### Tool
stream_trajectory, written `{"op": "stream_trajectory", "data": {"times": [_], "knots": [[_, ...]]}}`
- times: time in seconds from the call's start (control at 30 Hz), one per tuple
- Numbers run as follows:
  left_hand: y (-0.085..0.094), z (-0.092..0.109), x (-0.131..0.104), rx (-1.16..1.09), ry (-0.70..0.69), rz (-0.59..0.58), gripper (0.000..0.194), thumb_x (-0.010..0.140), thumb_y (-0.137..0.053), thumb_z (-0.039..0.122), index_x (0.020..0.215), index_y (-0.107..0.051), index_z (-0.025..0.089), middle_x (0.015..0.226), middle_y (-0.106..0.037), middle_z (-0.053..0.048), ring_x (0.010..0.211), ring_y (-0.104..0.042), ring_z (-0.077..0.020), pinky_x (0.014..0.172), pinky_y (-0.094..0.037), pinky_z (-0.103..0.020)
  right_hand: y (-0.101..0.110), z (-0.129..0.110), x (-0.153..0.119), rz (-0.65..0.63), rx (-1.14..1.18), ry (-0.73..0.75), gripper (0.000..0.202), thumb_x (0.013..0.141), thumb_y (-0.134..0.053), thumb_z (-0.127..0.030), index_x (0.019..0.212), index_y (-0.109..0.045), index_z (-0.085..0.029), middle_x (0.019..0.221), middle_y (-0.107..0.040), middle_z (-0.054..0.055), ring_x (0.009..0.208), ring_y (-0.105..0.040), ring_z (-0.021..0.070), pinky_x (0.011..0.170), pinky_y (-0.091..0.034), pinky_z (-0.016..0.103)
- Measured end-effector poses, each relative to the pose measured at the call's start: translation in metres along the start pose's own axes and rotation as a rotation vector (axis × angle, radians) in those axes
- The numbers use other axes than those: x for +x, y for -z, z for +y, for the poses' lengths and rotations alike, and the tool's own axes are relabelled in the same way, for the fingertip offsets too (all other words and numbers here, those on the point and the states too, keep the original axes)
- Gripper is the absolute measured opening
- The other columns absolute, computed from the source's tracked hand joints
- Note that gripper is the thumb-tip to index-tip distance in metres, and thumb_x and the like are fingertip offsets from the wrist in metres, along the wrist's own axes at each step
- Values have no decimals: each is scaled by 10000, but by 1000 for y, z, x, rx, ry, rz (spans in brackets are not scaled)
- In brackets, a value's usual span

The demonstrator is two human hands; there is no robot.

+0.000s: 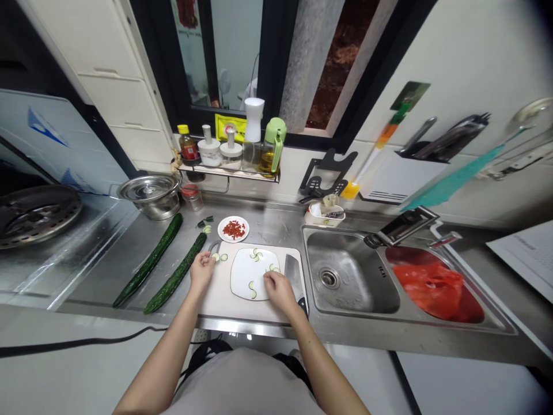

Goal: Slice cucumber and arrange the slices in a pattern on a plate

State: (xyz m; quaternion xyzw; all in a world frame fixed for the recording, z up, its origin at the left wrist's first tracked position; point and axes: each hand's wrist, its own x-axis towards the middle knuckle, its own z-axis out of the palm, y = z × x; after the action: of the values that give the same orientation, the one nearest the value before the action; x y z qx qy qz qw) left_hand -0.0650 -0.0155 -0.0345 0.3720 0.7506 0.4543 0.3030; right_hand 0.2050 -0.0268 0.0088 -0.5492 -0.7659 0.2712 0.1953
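A white square plate (242, 275) lies on a pale cutting board (216, 300), with thin cucumber slices (256, 255) set near its top, right and lower edges. My right hand (277, 287) is over the plate's right side, fingers pinched beside the slices there; what they hold is too small to make out. At the board's upper left, my left hand (202, 270) has its fingertips closed at a cucumber slice (215, 256). Another slice (224, 257) lies just right of it. A cleaver (292, 272) rests along the board's right edge.
Two cucumbers (149, 259) (177, 278) lie left of the board. Behind it are a small dish of red pieces (222, 229) and cucumber ends (205, 221). A lidded steel pot (158, 204) stands back left. The sink (354, 288) is at the right, below the faucet (401, 226).
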Motion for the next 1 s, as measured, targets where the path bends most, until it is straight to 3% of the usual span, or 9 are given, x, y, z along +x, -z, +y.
{"op": "stream_trajectory", "data": {"times": [0.1,0.2,0.4,0.6,0.8,1.0], "knots": [[1,16,-5,-252,-19,-99,470,699,-658,511,985,-656,137,875,-695,-90,813,-649,-184,774,-513,-319,5,-5,6,37,69,-11,228,872,-424,-221,911,-645,-182,791,-642,31,764,-562,160,697,-396,240],[-1,39,-16,-316,-61,-215,537,652,-689,572,962,-674,134,946,-693,-100,874,-642,-199,818,-501,-336,11,-19,14,72,174,-25,216,851,-459,-243,927,-650,-179,769,-638,23,721,-556,151,690,-408,243],[-7,81,-43,-380,-139,-440,457,671,-725,461,996,-640,152,757,-635,-18,743,-603,-142,725,-465,-269,23,-54,30,107,442,35,216,848,-515,-335,942,-644,-190,858,-669,21,745,-567,138,708,-437,249],[-6,100,-58,-450,-148,-536,413,670,-762,383,997,-627,168,731,-620,4,708,-570,-117,692,-417,-238,27,-65,30,121,551,137,126,819,-568,-314,803,-624,-203,777,-635,0,707,-530,133,684,-424,256],[2,117,-71,-512,-60,-475,451,716,-713,480,1031,-628,170,713,-631,3,651,-532,-98,616,-370,-210,38,-75,22,202,648,143,141,839,-571,-329,824,-629,-201,827,-640,17,749,-554,138,636,-400,241],[2,129,-81,-632,195,-666,536,749,-663,536,1118,-600,152,694,-626,-9,560,-480,-65,502,-293,-175,42,-75,20,255,639,209,156,858,-574,-346,844,-642,-207,851,-634,26,786,-570,142,639,-401,244]]}}
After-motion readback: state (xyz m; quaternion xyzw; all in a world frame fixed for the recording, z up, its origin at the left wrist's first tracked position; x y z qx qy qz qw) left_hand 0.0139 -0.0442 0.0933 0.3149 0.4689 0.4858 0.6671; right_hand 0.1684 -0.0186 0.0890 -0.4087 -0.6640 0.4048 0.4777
